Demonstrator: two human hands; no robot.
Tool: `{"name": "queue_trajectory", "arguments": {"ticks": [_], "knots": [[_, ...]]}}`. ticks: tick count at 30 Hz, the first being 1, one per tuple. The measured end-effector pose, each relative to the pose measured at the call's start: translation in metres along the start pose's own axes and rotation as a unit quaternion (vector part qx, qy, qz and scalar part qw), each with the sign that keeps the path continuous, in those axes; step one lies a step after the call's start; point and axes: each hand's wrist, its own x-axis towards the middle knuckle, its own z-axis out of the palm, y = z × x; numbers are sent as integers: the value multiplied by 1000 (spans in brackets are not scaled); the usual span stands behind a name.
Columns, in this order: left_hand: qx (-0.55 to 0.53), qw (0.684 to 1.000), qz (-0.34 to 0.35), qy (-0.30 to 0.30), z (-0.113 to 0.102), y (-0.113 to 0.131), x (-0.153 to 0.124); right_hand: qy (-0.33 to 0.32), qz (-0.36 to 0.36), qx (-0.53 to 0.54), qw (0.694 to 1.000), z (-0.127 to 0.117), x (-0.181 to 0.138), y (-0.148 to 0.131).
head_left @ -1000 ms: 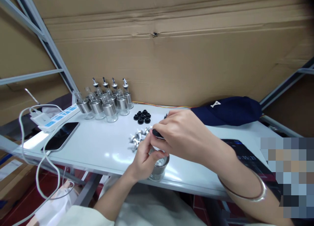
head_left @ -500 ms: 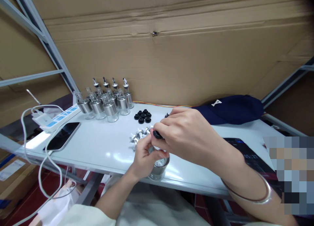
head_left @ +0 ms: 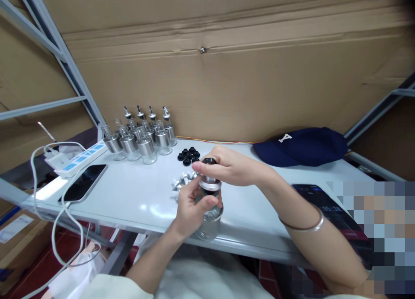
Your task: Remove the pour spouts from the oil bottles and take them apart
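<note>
My left hand [head_left: 190,206] is wrapped round a small glass bottle [head_left: 209,219] with a steel band, which stands on the white table [head_left: 136,195] near its front edge. My right hand [head_left: 231,166] pinches a black stopper [head_left: 209,161] just above the bottle's steel neck collar [head_left: 210,184]. A small heap of silver pourer spouts [head_left: 182,182] lies just behind my left hand. Several more black stoppers [head_left: 188,156] sit in a cluster beyond them.
Several finished glass bottles with spouts [head_left: 142,132] stand at the back left. A phone [head_left: 82,183] on a white cable and a power strip [head_left: 76,156] lie at the left. A navy cap [head_left: 301,145] and a dark tablet [head_left: 327,208] are at the right. Cardboard walls the back.
My right hand turned and drew back, uncovering the bottle's neck; the black stopper now sits above the collar. My left hand shifted up the bottle.
</note>
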Motion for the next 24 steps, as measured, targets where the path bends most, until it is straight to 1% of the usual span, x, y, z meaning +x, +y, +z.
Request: {"name": "queue_trajectory", "arguments": {"ticks": [4, 7, 9, 11, 14, 18, 20, 21, 24], "knots": [[-6, 1000, -12, -6, 0, -2, -1, -30, 22, 74, 997, -2, 1, 5], [-2, 1000, -13, -10, 1, -2, 0, -36, 46, 110, 992, -3, 4, 7], [4, 1000, -10, -16, 3, -2, 1, -38, 68, 143, 987, -3, 7, 12], [11, 1000, -6, -21, 3, -1, 1, -56, 90, 174, 979, -2, 10, 19], [18, 1000, -2, -24, 4, 0, 1, -96, 101, 181, 974, 0, 11, 28], [34, 999, -7, -28, 2, -2, -1, -110, 95, 176, 974, 1, 10, 29], [40, 999, -11, -29, 1, -3, -3, -103, 90, 196, 971, 0, 11, 26], [39, 999, -10, -29, 1, -3, -5, -88, 87, 211, 970, 0, 11, 25], [29, 999, 2, -32, 2, 6, -7, -4, 77, 252, 965, -4, 11, 25]]}}
